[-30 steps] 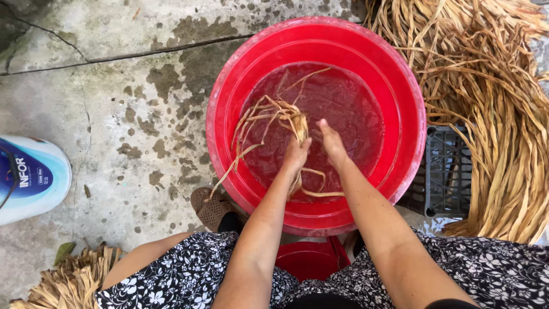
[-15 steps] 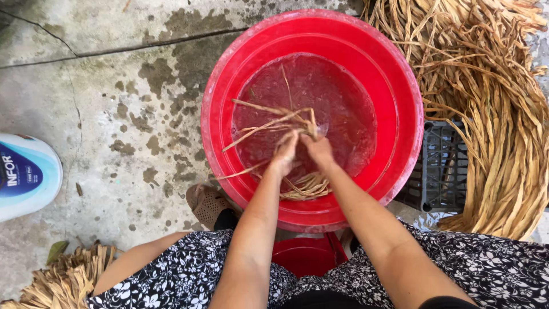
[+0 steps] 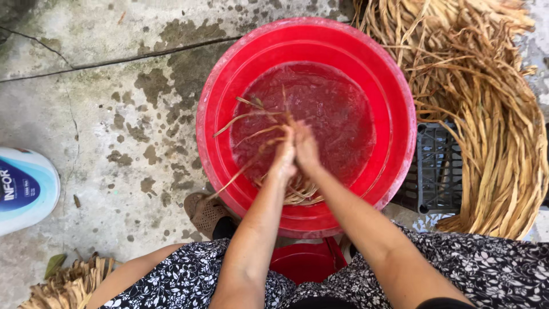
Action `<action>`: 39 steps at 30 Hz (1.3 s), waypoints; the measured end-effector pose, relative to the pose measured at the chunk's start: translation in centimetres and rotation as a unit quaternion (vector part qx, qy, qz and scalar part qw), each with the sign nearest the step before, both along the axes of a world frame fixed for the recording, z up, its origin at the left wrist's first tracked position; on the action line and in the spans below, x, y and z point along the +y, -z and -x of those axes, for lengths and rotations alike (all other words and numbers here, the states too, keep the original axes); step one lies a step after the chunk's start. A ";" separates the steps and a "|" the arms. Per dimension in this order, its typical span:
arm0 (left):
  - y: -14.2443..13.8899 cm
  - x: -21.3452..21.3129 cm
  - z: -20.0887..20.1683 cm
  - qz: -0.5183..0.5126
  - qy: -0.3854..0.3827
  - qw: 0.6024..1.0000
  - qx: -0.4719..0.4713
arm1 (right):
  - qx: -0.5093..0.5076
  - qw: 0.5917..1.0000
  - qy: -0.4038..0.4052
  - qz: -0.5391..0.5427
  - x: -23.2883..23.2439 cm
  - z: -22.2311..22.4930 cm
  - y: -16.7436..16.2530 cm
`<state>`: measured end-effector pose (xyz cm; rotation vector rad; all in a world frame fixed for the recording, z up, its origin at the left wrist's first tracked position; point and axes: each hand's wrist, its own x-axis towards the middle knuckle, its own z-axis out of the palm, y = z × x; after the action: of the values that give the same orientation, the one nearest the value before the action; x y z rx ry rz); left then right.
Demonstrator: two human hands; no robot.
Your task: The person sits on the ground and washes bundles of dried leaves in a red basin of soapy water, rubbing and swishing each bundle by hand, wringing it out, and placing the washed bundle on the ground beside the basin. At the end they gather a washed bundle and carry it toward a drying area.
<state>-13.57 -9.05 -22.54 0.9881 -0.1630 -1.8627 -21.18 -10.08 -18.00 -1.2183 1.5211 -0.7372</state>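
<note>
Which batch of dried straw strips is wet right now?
The small bunch of tan straw strips pressed between both hands inside the red plastic basin of water; the big pile on the right and the bottom-left bundle lie dry.

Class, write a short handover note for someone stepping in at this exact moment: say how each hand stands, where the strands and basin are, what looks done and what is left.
Left hand and right hand are pressed together over the red basin, both closed on a few wet straw strands that trail out to the left.
The basin holds water and sits on the concrete floor; more soaked strands lie at its near edge.
A large dry straw pile lies to the right, partly over a dark crate. A smaller bundle lies lower left.
Done: some strands are in the water.
Left: most of the straw is still dry and outside the basin.
</note>
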 end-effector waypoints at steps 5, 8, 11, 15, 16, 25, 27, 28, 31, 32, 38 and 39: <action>0.1 -0.9 -3.5 -0.041 -0.088 0.995 -0.024 | 0.073 0.991 -0.110 0.040 3.4 -4.1 1.7; 0.3 0.8 -0.6 -0.027 0.031 0.998 -0.039 | 0.161 0.986 -0.044 0.027 -0.1 -0.7 1.8; 0.3 1.0 0.9 -0.046 0.099 0.992 -0.063 | 0.148 0.988 0.038 -0.012 -1.9 1.1 1.6; -0.2 -0.5 -3.1 -0.004 -0.003 0.997 -0.075 | 0.085 0.994 -0.066 -0.013 1.4 -3.7 0.6; -0.4 -0.6 -4.3 -0.053 -0.061 0.995 -0.062 | 0.084 0.992 -0.094 0.005 2.5 -5.3 0.3; -1.0 1.9 -0.1 -0.030 0.164 0.972 -0.167 | 0.270 0.953 -0.102 -0.088 -1.0 2.6 2.2; -0.4 1.7 -0.3 -0.022 0.211 0.939 -0.270 | 0.069 0.990 -0.013 -0.124 -0.8 4.6 3.2; 0.0 1.8 -0.6 -0.019 0.231 0.919 -0.319 | 0.070 0.987 0.042 -0.135 -0.6 5.0 3.5; 1.4 2.7 -0.7 -0.041 0.303 0.828 -0.470 | 0.008 0.985 0.125 -0.120 0.1 4.0 4.0; 1.8 3.1 -0.4 0.000 0.327 0.811 -0.486 | -0.056 0.990 0.100 -0.083 0.2 3.0 4.0; 1.8 4.2 0.0 0.142 0.456 0.751 -0.457 | 0.000 0.989 -0.146 -0.036 -0.3 2.6 3.8; 1.3 3.9 -0.7 0.107 0.467 0.779 -0.404 | -0.025 0.989 -0.119 -0.085 -0.5 3.4 3.9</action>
<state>-12.91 -5.14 -23.88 1.6642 -1.6034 -2.0074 -24.62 -10.63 -21.86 -1.2163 1.3407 -0.4668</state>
